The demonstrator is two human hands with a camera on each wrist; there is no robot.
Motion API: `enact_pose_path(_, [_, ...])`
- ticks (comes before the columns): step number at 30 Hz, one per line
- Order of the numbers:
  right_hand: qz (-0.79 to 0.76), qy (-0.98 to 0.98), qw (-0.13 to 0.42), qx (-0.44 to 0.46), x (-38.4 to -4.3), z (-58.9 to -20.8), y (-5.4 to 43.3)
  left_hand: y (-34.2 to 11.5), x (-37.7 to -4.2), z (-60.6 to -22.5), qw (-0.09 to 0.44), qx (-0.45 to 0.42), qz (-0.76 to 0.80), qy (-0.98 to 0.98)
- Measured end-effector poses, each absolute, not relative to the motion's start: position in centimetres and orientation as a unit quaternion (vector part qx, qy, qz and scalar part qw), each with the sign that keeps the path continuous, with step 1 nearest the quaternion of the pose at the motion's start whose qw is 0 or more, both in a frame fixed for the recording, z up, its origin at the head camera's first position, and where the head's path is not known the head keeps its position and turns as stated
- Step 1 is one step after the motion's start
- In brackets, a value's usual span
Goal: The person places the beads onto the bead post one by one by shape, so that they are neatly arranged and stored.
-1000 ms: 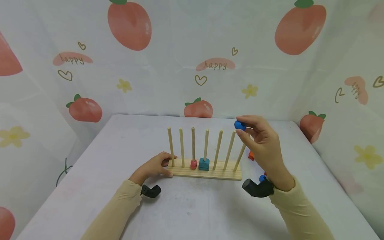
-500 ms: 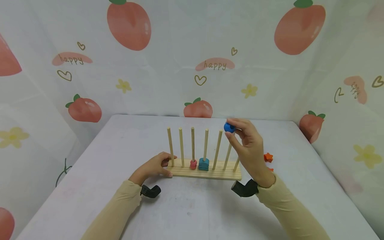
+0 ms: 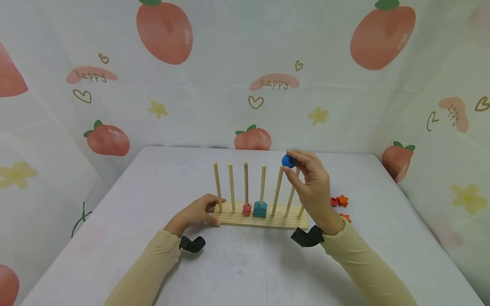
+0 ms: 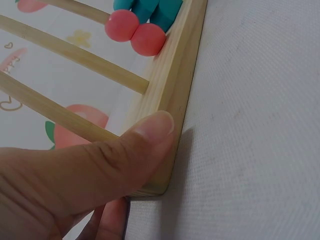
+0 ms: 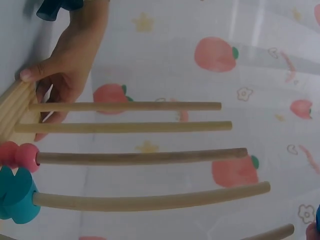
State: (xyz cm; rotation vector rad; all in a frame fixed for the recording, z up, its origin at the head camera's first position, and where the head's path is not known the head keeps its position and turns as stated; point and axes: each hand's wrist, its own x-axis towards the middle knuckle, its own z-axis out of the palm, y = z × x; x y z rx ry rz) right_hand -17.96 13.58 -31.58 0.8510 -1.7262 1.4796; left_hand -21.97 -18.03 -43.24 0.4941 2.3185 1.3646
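A wooden peg board (image 3: 237, 220) with several upright pegs stands on the white table. My left hand (image 3: 192, 214) grips its left end; in the left wrist view the thumb (image 4: 145, 135) lies on the front edge of the base. Between thumb and fingertips my right hand (image 3: 314, 191) pinches a blue bead (image 3: 288, 161), its hole partly showing. That bead is just above the top of the fifth peg (image 3: 278, 189) from the left; contact cannot be told. Pink beads (image 4: 135, 32) sit at the foot of the third peg, teal shaped pieces (image 5: 20, 197) on the fourth.
Right of the board lie a red bead (image 3: 334, 202), an orange star (image 3: 343, 200) and another orange piece (image 3: 346, 217), partly hidden by the right arm. A patterned cloth (image 3: 214, 114) hangs behind the table. A dark green cord (image 3: 81, 219) shows at the left edge.
My right hand has carried the blue bead leftward from the right end of the pegs to the fifth peg, uncovering the loose red and orange pieces. The left hand has stayed put.
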Motion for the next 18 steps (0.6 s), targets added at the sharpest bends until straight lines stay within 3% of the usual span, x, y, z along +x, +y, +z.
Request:
enact_pose_path(10, [0.517, -0.712, 0.36, 0.311, -18.69, -31.42, 13.48, -18.04, -21.86, -43.19, 0.196, 0.18, 0.486, 0.832])
enact_pose_path(18, [0.524, -0.728, 0.323, 0.3, -18.87, -31.64, 13.45, -17.88, -21.84, -43.1, 0.202, 0.176, 0.495, 0.826])
